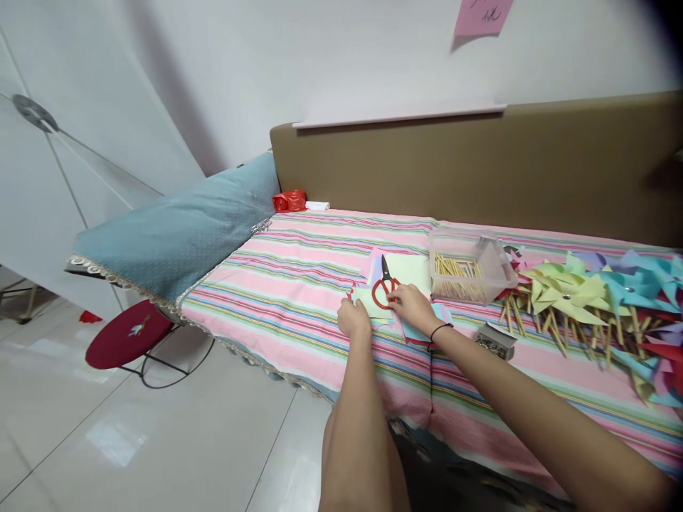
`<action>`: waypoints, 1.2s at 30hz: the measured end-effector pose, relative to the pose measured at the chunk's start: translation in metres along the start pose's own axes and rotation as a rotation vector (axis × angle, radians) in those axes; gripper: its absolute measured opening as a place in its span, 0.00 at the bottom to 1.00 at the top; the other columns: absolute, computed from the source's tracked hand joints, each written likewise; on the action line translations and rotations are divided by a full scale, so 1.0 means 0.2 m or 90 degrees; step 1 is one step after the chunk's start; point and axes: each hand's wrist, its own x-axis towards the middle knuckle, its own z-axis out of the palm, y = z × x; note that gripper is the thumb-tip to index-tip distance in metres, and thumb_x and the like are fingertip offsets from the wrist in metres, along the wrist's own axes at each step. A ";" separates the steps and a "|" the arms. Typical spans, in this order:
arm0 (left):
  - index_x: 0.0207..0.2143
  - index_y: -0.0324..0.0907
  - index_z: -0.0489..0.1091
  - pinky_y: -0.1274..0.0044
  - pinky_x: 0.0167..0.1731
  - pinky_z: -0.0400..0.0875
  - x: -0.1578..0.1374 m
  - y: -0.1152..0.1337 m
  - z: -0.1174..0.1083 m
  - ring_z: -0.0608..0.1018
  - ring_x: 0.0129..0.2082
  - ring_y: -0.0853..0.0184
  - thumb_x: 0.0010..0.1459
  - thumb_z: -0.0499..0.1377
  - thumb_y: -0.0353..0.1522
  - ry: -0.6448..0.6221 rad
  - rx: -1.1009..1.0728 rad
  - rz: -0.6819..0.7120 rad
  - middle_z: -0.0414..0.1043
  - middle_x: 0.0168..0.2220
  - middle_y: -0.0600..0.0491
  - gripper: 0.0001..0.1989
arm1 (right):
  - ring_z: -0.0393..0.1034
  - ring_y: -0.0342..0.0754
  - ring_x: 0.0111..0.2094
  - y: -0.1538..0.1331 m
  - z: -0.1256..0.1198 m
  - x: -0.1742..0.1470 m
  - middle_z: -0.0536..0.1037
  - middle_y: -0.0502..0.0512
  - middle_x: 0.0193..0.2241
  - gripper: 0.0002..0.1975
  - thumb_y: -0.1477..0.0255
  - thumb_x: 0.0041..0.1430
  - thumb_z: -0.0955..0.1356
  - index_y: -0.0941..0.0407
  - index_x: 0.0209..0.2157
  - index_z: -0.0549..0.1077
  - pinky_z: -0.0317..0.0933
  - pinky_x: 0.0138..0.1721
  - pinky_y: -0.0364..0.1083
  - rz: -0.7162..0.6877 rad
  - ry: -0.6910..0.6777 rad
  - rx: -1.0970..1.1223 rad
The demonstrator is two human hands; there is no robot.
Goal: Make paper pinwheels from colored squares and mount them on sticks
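My right hand [413,306] pinches a handle loop of the scissors [385,274], which have orange-red handles and dark blades pointing away from me. The scissors rest over sheets of coloured paper [408,267], pale green on top with pink, lilac and blue edges showing. To the left, my left hand [355,318] is closed, its fingers curled; a small pointed piece of red paper [351,290] sticks out above them. Much of that piece is hidden by the fingers. More blue and red paper [421,331] lies partly under my right wrist.
A clear plastic box [469,291] of wooden sticks stands right of the papers. Nearer me is a small open box of metal pins [495,341]. Finished paper pinwheels [570,291] pile up at the right. A red bag [289,201] and red stool [128,334] are leftward.
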 end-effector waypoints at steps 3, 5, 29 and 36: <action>0.42 0.39 0.70 0.67 0.35 0.67 -0.01 0.03 -0.04 0.78 0.41 0.52 0.60 0.49 0.35 0.047 -0.009 0.004 0.77 0.39 0.39 0.14 | 0.71 0.50 0.41 0.08 -0.09 -0.07 0.79 0.59 0.39 0.14 0.75 0.59 0.63 0.58 0.44 0.76 0.61 0.43 0.46 0.014 0.007 0.002; 0.45 0.39 0.68 0.67 0.37 0.66 -0.02 0.06 -0.08 0.77 0.42 0.53 0.61 0.48 0.34 0.083 -0.022 0.024 0.76 0.40 0.39 0.15 | 0.73 0.52 0.41 0.16 -0.14 -0.15 0.79 0.60 0.41 0.13 0.73 0.59 0.64 0.58 0.43 0.77 0.62 0.43 0.47 0.013 -0.015 -0.001; 0.24 0.42 0.72 0.73 0.33 0.67 -0.14 0.14 -0.08 0.78 0.29 0.62 0.49 0.57 0.27 -0.294 -0.033 0.276 0.77 0.29 0.48 0.05 | 0.76 0.51 0.37 0.26 -0.17 -0.45 0.82 0.57 0.35 0.12 0.74 0.59 0.63 0.56 0.33 0.78 0.64 0.38 0.45 -0.038 0.052 -0.063; 0.26 0.40 0.71 0.77 0.24 0.66 -0.16 0.16 0.00 0.73 0.18 0.70 0.52 0.57 0.28 -0.438 -0.123 0.260 0.77 0.32 0.50 0.04 | 0.75 0.54 0.41 0.29 -0.35 -0.45 0.81 0.59 0.38 0.12 0.72 0.59 0.63 0.57 0.34 0.78 0.66 0.41 0.49 -0.026 0.205 -0.043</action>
